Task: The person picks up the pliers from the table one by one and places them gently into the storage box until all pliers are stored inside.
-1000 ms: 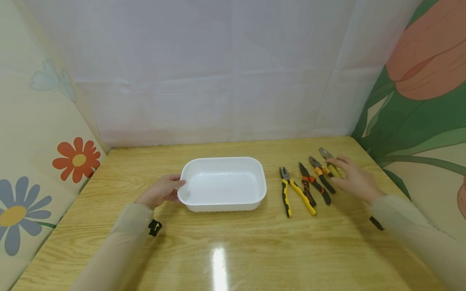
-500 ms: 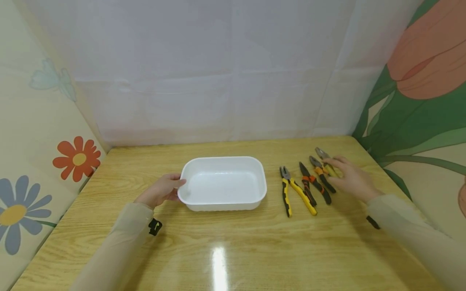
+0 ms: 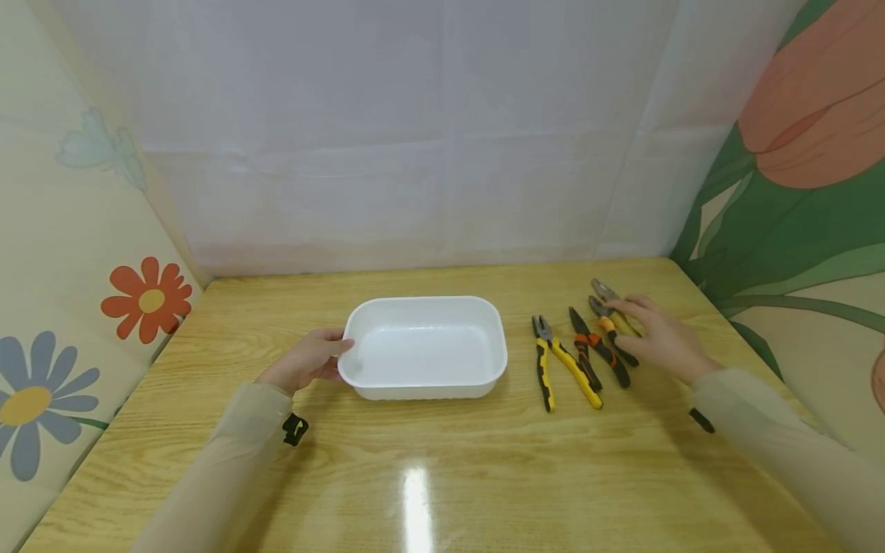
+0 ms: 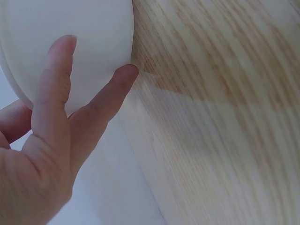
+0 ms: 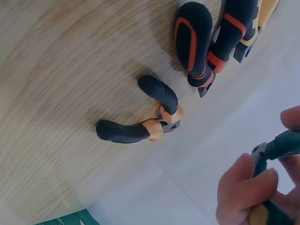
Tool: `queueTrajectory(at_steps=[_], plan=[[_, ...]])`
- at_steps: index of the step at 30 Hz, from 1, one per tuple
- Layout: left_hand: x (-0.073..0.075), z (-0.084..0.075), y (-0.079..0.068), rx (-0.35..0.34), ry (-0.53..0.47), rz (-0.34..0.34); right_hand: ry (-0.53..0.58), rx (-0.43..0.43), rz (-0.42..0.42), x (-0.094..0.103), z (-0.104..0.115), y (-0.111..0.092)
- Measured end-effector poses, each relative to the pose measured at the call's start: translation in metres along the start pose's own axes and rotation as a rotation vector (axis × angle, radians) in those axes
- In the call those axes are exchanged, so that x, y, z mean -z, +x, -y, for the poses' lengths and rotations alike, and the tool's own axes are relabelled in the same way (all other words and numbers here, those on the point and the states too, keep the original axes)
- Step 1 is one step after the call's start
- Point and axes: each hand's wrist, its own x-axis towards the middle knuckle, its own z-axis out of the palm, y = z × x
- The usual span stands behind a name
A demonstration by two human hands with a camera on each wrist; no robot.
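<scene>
On the left, my left hand (image 3: 307, 361) grips the end of a white rectangular plastic basin (image 3: 425, 392), thumb over its rim. Fingers (image 4: 101, 103) spread against the outer wall in the left wrist view. At the right, my right hand (image 3: 660, 342) holds combination pliers (image 3: 604, 290), jaws pointing away from me. The right wrist view shows fingers (image 5: 253, 187) curled round their green-and-yellow handles (image 5: 284, 144). In the head view the pliers overlap smaller pliers (image 3: 611, 330) with orange-and-black handles, which lie on the table.
Between basin and right hand lie yellow-and-black combination pliers (image 3: 561, 357), handles spread, and long-nose pliers (image 3: 598, 349) with red-and-black handles. The wooden table (image 3: 346, 476) meets a white cloth backdrop (image 3: 415, 192) behind; flower-patterned panels (image 3: 816, 253) flank it.
My right hand has shifted slightly left with the held pliers, bringing their head over the smaller orange-handled pair. My left hand and the basin have stayed in place.
</scene>
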Motion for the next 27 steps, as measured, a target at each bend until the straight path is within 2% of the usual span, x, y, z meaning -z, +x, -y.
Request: queueTrajectory(at_steps=[18, 27], plan=[[0.0, 0.0, -0.002, -0.001, 0.011, 0.001, 0.04, 0.021, 0.009, -0.005, 0.014, 0.002], [0.0, -0.001, -0.001, 0.013, 0.027, -0.006, 0.014, 0.039, -0.012, -0.008, 0.018, 0.004]])
